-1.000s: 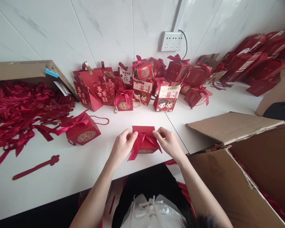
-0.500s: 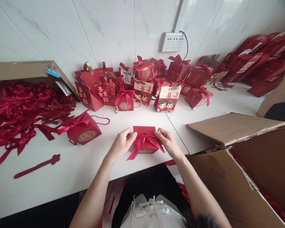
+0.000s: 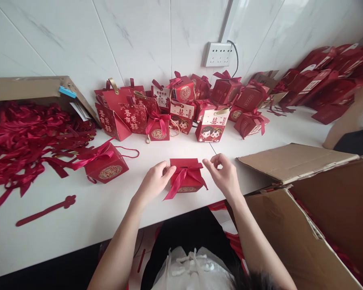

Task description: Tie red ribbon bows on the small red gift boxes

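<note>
Red gift box (image 3: 189, 183) with a gold medallion sits on the white table (image 3: 109, 213) right in front of the person, medallion nearest the body, perhaps so that the satin bow (image 3: 186, 170) across it lies squarely within reach of both hands. From that box, the left hand (image 3: 153, 181) is at nine o'clock, thumb and forefinger seeming to pinch the bow's loop at the box's edge, a grip that would steady the ribbon. The right hand (image 3: 225, 176) is at three, fingers loosely curled, thumb apart from the forefinger; I can't tell whether its thumb tip touches the other loop.

Farther toward nine, a bow-tied box with cord handle (image 3: 109, 167) lies tilted. At eight rests a flower-ended strip (image 3: 48, 211), and past the tilted box a ribbon heap (image 3: 39, 133) spills from a carton, probably kept there for easy reach. A couple-printed carton (image 3: 211, 128) stands upright at one o'clock, its picture facing the person as though on show. At two, well apart, are a stack of dark red boxes (image 3: 323, 86) and another person's forearm (image 3: 340, 125). A big open cardboard carton (image 3: 275, 229) fills four o'clock.
</note>
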Motion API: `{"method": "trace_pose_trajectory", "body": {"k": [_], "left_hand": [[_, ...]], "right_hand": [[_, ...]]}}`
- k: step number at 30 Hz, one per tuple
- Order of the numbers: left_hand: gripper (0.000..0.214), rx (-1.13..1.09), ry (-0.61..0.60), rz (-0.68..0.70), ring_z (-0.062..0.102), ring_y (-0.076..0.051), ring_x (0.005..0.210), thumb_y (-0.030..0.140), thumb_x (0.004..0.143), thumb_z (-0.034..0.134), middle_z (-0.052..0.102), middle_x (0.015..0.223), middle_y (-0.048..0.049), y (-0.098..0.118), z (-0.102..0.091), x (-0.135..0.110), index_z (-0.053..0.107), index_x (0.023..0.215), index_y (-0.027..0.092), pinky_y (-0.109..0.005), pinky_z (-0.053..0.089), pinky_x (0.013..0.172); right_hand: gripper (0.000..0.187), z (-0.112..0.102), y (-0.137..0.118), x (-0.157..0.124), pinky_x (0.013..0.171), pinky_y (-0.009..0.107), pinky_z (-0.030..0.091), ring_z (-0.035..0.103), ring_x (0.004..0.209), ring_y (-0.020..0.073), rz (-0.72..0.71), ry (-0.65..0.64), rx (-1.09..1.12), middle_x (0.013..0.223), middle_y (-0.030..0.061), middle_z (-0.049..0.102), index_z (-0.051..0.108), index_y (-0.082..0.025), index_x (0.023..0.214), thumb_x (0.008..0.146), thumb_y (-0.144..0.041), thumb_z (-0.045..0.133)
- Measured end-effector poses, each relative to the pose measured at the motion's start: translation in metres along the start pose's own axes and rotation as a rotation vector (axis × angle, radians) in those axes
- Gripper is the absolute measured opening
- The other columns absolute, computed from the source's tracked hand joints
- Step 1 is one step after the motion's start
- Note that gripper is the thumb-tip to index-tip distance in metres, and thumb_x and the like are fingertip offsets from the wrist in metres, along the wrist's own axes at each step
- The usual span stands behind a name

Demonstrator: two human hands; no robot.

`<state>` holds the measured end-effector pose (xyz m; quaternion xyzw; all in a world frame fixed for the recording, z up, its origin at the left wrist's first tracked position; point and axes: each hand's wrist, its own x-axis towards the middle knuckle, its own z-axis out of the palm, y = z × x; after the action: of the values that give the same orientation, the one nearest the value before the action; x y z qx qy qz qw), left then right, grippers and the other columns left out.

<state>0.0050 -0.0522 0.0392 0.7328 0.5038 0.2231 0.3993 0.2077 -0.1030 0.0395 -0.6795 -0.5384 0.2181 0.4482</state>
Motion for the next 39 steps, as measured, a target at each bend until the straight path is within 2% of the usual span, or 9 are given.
{"method": "trace_pose_trajectory", "body": {"k": [5,8,12,17,22,30,34,36,39], "left_hand": [[0.033,0.035,-0.02,0.001,0.043,-0.012,0.056,0.046,0.087,0.041,0.046,0.06,0.0047,0.005,-0.002,-0.002,0.04,0.065,0.021,-0.023,0.033,0.053],[0.033,0.073,0.011,-0.01,0.042,-0.011,0.054,0.043,0.086,0.043,0.043,0.058,0.0053,0.003,-0.001,-0.001,0.036,0.063,0.02,-0.023,0.033,0.054],[0.032,0.12,0.051,-0.012,0.041,-0.01,0.054,0.039,0.086,0.044,0.041,0.058,0.0059,0.001,0.001,0.001,0.034,0.062,0.02,-0.023,0.034,0.055],[0.014,0.249,0.171,0.079,0.048,-0.013,0.063,0.029,0.086,0.046,0.048,0.07,0.0019,0.007,0.008,0.0,0.047,0.076,0.02,-0.026,0.04,0.062],[0.019,0.305,0.133,0.424,0.049,-0.019,0.097,0.019,0.09,0.041,0.052,0.099,-0.0048,0.017,0.015,0.002,0.059,0.096,0.021,-0.034,0.043,0.09],[0.012,0.2,0.061,0.369,0.048,-0.019,0.103,0.023,0.087,0.051,0.052,0.1,-0.0037,0.01,0.021,0.014,0.062,0.087,0.021,-0.036,0.041,0.097],[0.013,0.179,0.039,0.361,0.047,-0.019,0.106,0.022,0.087,0.05,0.051,0.104,-0.0037,0.007,0.021,0.014,0.062,0.09,0.022,-0.037,0.04,0.099],[0.014,0.176,0.029,0.365,0.046,-0.019,0.107,0.022,0.087,0.05,0.05,0.105,-0.0036,0.006,0.02,0.012,0.062,0.092,0.023,-0.037,0.039,0.1],[0.015,0.16,0.013,0.353,0.045,-0.019,0.111,0.023,0.088,0.048,0.05,0.107,-0.0035,0.004,0.02,0.011,0.062,0.095,0.024,-0.036,0.038,0.102]], "right_hand": [[0.031,0.013,-0.021,-0.026,0.097,0.047,0.038,0.053,0.108,0.026,-0.771,-0.352,-0.327,0.113,0.0131,0.061,0.055,-0.018,0.109,0.083,-0.033,0.063],[0.027,0.031,-0.013,-0.035,0.104,0.047,0.032,0.054,0.112,0.0224,-0.888,-0.264,-0.422,0.114,0.0127,0.062,0.052,-0.014,0.117,0.09,-0.013,0.049],[0.026,0.038,0.003,-0.039,0.097,0.038,0.043,0.062,0.097,0.0158,-0.964,-0.068,-0.244,0.095,0.0073,0.07,0.059,-0.013,0.103,0.09,-0.002,0.039],[0.024,0.03,0.008,-0.049,0.096,0.039,0.047,0.063,0.104,0.019,-1.069,-0.085,-0.136,0.101,0.0102,0.071,0.059,-0.009,0.109,0.091,-0.007,0.043],[0.025,0.035,0.011,-0.057,0.09,0.039,0.051,0.062,0.105,0.0198,-1.038,-0.045,-0.138,0.103,0.0099,0.071,0.059,-0.011,0.112,0.09,-0.008,0.047],[0.014,0.052,-0.001,-0.07,0.076,0.029,0.054,0.065,0.092,0.0195,-1.021,-0.119,-0.138,0.093,0.0081,0.073,0.064,-0.008,0.097,0.085,-0.011,0.058],[0.012,0.045,-0.003,-0.075,0.069,0.024,0.054,0.064,0.076,0.0148,-1.043,-0.285,-0.014,0.078,0.0046,0.071,0.064,-0.012,0.09,0.09,-0.019,0.054],[0.023,0.031,-0.001,-0.073,0.062,0.024,0.051,0.06,0.065,0.0132,-0.911,-0.283,0.118,0.066,0.0032,0.066,0.061,-0.015,0.079,0.093,-0.026,0.047],[0.037,0.007,0.005,-0.062,0.05,0.025,0.041,0.05,0.051,0.0115,-0.442,-0.04,0.071,0.056,0.0011,0.055,0.053,-0.019,0.064,0.096,-0.032,0.037]]}}
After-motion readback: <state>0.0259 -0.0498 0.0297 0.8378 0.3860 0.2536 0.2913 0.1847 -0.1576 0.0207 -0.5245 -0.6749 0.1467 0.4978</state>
